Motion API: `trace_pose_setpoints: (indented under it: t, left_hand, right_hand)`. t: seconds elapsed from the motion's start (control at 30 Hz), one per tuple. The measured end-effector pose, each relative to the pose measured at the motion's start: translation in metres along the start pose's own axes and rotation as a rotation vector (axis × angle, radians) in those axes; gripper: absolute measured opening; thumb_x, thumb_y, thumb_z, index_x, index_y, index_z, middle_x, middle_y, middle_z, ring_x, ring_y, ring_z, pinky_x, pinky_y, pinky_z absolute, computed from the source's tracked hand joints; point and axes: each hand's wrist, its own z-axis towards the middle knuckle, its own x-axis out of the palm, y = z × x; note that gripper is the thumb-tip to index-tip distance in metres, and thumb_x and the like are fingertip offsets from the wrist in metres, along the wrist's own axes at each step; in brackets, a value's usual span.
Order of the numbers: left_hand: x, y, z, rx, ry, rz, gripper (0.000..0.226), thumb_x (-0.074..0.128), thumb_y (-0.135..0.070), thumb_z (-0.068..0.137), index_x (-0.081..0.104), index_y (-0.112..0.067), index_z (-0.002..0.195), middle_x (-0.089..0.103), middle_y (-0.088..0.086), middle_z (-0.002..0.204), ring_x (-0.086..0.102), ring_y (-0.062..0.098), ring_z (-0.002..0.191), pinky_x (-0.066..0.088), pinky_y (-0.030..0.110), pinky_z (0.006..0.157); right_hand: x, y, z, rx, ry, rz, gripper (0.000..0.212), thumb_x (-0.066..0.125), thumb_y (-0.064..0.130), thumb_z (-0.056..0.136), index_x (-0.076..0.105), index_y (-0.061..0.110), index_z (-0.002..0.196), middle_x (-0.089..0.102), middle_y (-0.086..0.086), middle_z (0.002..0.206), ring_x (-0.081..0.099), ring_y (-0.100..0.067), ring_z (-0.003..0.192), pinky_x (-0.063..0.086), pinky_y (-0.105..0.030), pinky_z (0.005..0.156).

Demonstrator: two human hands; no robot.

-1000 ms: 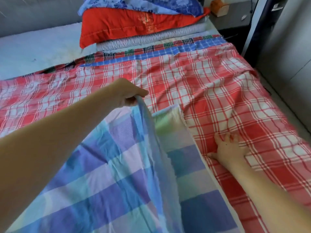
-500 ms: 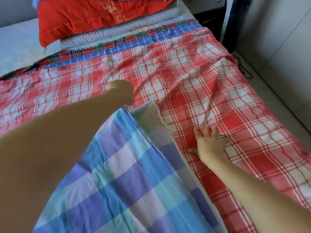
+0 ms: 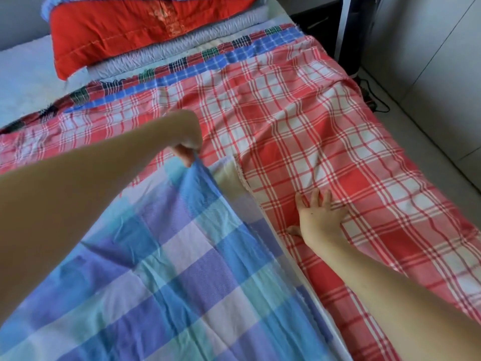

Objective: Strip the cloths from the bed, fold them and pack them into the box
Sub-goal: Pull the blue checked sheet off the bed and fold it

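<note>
A blue, purple and pale green checked cloth (image 3: 166, 269) lies over the near left of the bed. My left hand (image 3: 186, 144) pinches its far corner and holds it slightly raised. A red and white plaid cloth (image 3: 299, 121) covers most of the bed beneath it. My right hand (image 3: 318, 217) rests flat on this red plaid cloth, fingers spread, just right of the checked cloth's edge. Strips of a blue check cloth (image 3: 208, 66) and a dark plaid cloth (image 3: 109, 86) show at the red cloth's far edge. No box is in view.
A red pillow (image 3: 125, 29) sits on a stack of folded bedding (image 3: 182, 45) at the head of the bed. The pale mattress (image 3: 23, 74) shows at far left. To the right lie a grey tiled floor (image 3: 429, 142), a black cable (image 3: 374, 100) and dark furniture (image 3: 354, 27).
My left hand lowered the checked cloth's corner toward the bed and still pinches it. My right hand stayed flat on the red plaid cloth. The view has tilted down and to the right.
</note>
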Motion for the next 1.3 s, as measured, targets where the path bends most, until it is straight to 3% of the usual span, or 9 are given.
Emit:
trace_pose_setpoints:
  t: [0.1,0.23,0.6,0.7,0.83,0.93,1.03,1.17,1.3]
  left_hand:
    - [-0.025,-0.012,-0.005,0.014,-0.076,-0.229,0.014,0.054,0.006,0.089,0.063,0.013,0.097,0.055,0.009,0.035,0.053,0.010,0.027,0.051,0.023,0.038]
    - [-0.027,-0.029,0.003,0.154,-0.264,-0.257,0.022,0.048,0.005,0.086,0.068,-0.001,0.078,0.052,-0.004,0.031,0.049,0.003,0.026,0.054,0.028,0.071]
    - [0.064,-0.032,0.078,0.024,-0.265,-0.564,0.026,0.059,-0.003,0.084,0.045,-0.016,0.067,0.035,-0.033,0.029,0.045,-0.005,0.028,0.053,0.017,0.047]
    - [0.087,-0.027,0.082,0.029,-0.270,-0.657,0.017,0.060,0.001,0.080,0.055,-0.013,0.071,0.057,-0.013,0.038,0.062,0.005,0.046,0.059,0.036,0.078]
    - [0.114,-0.023,0.031,0.121,-0.577,-0.564,0.030,0.046,0.000,0.080,0.062,-0.008,0.104,0.067,0.016,0.103,0.062,0.032,0.098,0.048,0.034,0.082]
    - [0.158,-0.008,-0.041,0.238,-0.758,-0.388,0.026,0.045,-0.002,0.080,0.062,-0.005,0.100,0.064,0.022,0.100,0.057,0.039,0.094,0.041,0.041,0.078]
    - [0.226,0.002,-0.110,0.348,-0.642,-0.342,0.019,0.054,-0.004,0.083,0.061,-0.003,0.100,0.063,0.024,0.089,0.059,0.041,0.082,0.044,0.042,0.069]
    - [0.299,-0.008,-0.179,0.570,-0.500,-0.144,0.029,0.054,-0.029,0.077,0.062,-0.006,0.092,0.057,0.017,0.075,0.059,0.039,0.066,0.052,0.042,0.055]
    - [0.338,-0.022,-0.210,0.486,-0.552,-0.112,0.044,0.038,-0.039,0.080,0.064,-0.003,0.085,0.059,0.021,0.082,0.058,0.040,0.071,0.052,0.043,0.062]
  right_hand:
    - [-0.002,-0.002,0.000,-0.010,0.013,0.020,0.094,0.050,0.064,0.084,-0.004,0.027,0.151,-0.007,-0.015,0.158,-0.009,-0.038,0.144,0.017,-0.068,0.104]
    - [0.001,-0.002,-0.001,-0.016,-0.024,0.039,0.093,0.050,0.063,0.085,-0.003,0.027,0.152,-0.005,-0.014,0.159,-0.007,-0.037,0.145,0.018,-0.068,0.104]
    - [0.008,-0.001,0.003,-0.017,-0.062,0.023,0.092,0.057,0.056,0.085,0.001,0.026,0.151,-0.002,-0.017,0.158,-0.004,-0.042,0.144,0.019,-0.070,0.104]
    - [0.006,-0.001,0.004,-0.017,-0.034,0.048,0.094,0.055,0.060,0.084,-0.001,0.026,0.151,-0.004,-0.017,0.158,-0.005,-0.041,0.144,0.016,-0.069,0.104]
    - [0.010,-0.004,0.003,-0.023,-0.092,0.069,0.094,0.056,0.062,0.082,0.004,0.026,0.151,0.001,-0.016,0.158,-0.002,-0.040,0.144,0.017,-0.069,0.105]
    - [0.005,-0.004,-0.001,-0.026,-0.069,0.066,0.093,0.058,0.062,0.081,0.007,0.029,0.151,0.002,-0.013,0.159,-0.002,-0.038,0.144,0.017,-0.068,0.105]
    - [-0.004,-0.018,-0.026,-0.097,-0.133,0.190,0.077,0.058,0.054,0.085,0.022,0.031,0.149,0.018,-0.009,0.157,0.014,-0.034,0.143,0.025,-0.059,0.107]
    - [0.028,-0.056,-0.147,-0.002,-0.568,0.523,0.033,0.052,0.049,0.091,0.059,0.019,0.079,0.062,0.003,0.076,0.060,-0.027,0.082,0.039,-0.032,0.066]
    - [0.100,-0.080,-0.269,0.147,-0.283,0.506,0.049,0.052,0.070,0.077,0.059,0.022,0.084,0.064,0.003,0.075,0.063,-0.026,0.081,0.039,-0.031,0.063]
